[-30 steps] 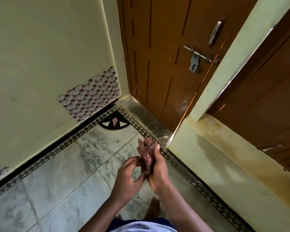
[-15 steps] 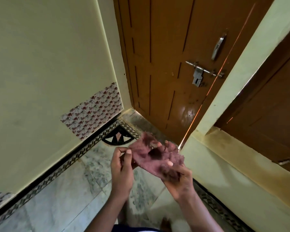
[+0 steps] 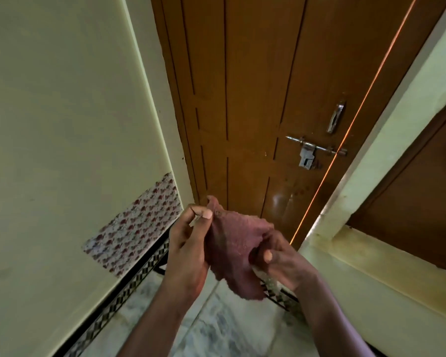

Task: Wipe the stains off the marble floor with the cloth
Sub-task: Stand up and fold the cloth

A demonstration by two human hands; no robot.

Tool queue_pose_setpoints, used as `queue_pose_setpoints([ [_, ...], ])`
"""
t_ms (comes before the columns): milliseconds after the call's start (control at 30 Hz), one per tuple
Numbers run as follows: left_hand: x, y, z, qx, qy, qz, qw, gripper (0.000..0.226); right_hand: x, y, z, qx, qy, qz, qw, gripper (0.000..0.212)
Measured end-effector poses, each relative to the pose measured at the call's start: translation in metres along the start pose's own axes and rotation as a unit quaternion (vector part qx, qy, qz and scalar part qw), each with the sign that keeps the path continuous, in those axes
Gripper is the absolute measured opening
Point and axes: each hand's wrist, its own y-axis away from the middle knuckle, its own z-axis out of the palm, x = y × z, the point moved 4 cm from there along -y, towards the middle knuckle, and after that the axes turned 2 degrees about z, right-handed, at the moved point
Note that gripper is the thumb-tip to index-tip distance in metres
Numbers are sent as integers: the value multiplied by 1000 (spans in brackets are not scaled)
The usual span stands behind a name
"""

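Observation:
A worn maroon cloth [image 3: 233, 249] hangs spread between both my hands, well above the floor. My left hand [image 3: 188, 249] pinches its upper left corner between thumb and fingers. My right hand [image 3: 283, 261] grips its right edge, thumb on top. The grey-veined marble floor [image 3: 211, 328] shows only at the bottom of the view, below my forearms. No stain on it can be made out from here.
A brown wooden door [image 3: 255, 112] with a metal latch [image 3: 310, 150] stands straight ahead. A cream wall [image 3: 62, 124] with a floral patch [image 3: 137, 225] runs along the left. A patterned black border strip [image 3: 119, 297] edges the floor. A cream ledge [image 3: 371, 274] rises at right.
The bunched cloth has been pulled open between my hands and lifted. The view has tilted upward, so more door and less floor shows.

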Motion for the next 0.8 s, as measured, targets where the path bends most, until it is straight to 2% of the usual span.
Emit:
queue_pose_setpoints([
  [67,1,-12,-14,-15,-15,13,1000,35,-5,-9,8,-12,27,-39,999,36],
  [100,-2,-17,-21,-6,-20,13,1000,30,-7,-10,10,19,43,-40,998,29],
  [200,-14,-31,-44,-1,-40,-25,999,15,2,-9,14,110,48,-29,992,39],
  [300,-28,-32,-58,-65,-55,-81,993,37,16,-5,20,181,31,-23,983,42],
  [367,-36,-30,-66,-90,-106,-114,984,54,22,-2,23,240,42,-14,970,43],
  [433,-45,-30,-72,-101,-168,-111,974,45,28,4,18,325,77,6,942,50],
  [500,-53,-29,-75,-109,-189,-104,970,51,34,10,11,380,113,31,918,66],
  [567,-55,-26,-74,-110,-199,-108,968,60,37,16,8,396,135,34,908,71],
  [800,-68,-28,-58,-69,-228,-91,967,61,33,36,0,379,104,-29,919,47],
])
